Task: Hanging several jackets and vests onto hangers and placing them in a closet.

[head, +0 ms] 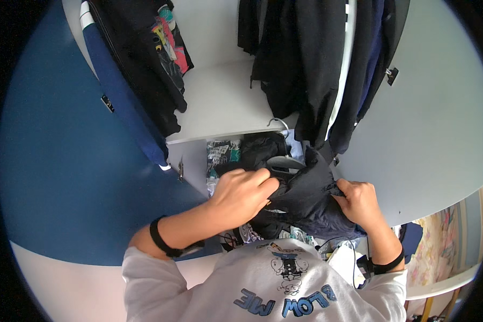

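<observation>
A black garment [312,197], perhaps a jacket, spreads between my two hands in front of the open wardrobe. My left hand [241,193] grips its left side with curled fingers. At the other side, my right hand [358,201] pinches the fabric between thumb and fingers. A dark plastic hanger [285,162] sits in the garment's neck opening. Its metal hook [279,120] points up, free of any rail that I can see. The lower part of the garment is partly hidden behind my left forearm and my shirt.
Dark clothes hang at the right [306,60] and left, including a blue sleeve [124,104]. Below the wardrobe shelf [221,120] lie folded clothes [223,155]. A blue door [64,141] stands open at left, a grey door [426,120] at right. More clothes lie below my hands.
</observation>
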A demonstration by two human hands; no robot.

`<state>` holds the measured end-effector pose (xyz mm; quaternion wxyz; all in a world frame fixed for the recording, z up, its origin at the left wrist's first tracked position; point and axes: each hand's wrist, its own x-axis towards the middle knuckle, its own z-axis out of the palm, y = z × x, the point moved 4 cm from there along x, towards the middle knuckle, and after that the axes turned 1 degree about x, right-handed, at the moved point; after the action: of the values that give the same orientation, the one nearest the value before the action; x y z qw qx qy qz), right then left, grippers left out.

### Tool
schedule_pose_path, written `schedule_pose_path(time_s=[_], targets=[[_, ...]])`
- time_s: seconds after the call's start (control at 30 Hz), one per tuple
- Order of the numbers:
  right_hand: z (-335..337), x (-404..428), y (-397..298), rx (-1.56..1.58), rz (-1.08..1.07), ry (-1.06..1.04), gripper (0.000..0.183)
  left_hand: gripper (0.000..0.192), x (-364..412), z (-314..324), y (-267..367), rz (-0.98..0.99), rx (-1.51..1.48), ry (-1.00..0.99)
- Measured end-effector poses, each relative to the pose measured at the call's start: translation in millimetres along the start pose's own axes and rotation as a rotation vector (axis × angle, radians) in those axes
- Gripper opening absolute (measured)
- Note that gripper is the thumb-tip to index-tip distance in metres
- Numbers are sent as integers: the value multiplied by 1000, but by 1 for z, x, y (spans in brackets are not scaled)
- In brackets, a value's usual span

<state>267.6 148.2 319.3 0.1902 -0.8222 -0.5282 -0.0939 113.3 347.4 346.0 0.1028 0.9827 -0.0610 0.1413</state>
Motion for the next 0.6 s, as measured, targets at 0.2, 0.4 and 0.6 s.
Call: schedule_pose_path(time_s=[0.2,0.4,0.6], targets=[[-21,2,11,174,-44,-16,22,42,-25,-23,-56,-105,138,642],[-40,8,-21,236,-268,-41,22,41,-29,-4,-70,-317,-175,322],[-93,25,-31,230,-144,178,22,53,-25,-68,-50,-51,-71,550]])
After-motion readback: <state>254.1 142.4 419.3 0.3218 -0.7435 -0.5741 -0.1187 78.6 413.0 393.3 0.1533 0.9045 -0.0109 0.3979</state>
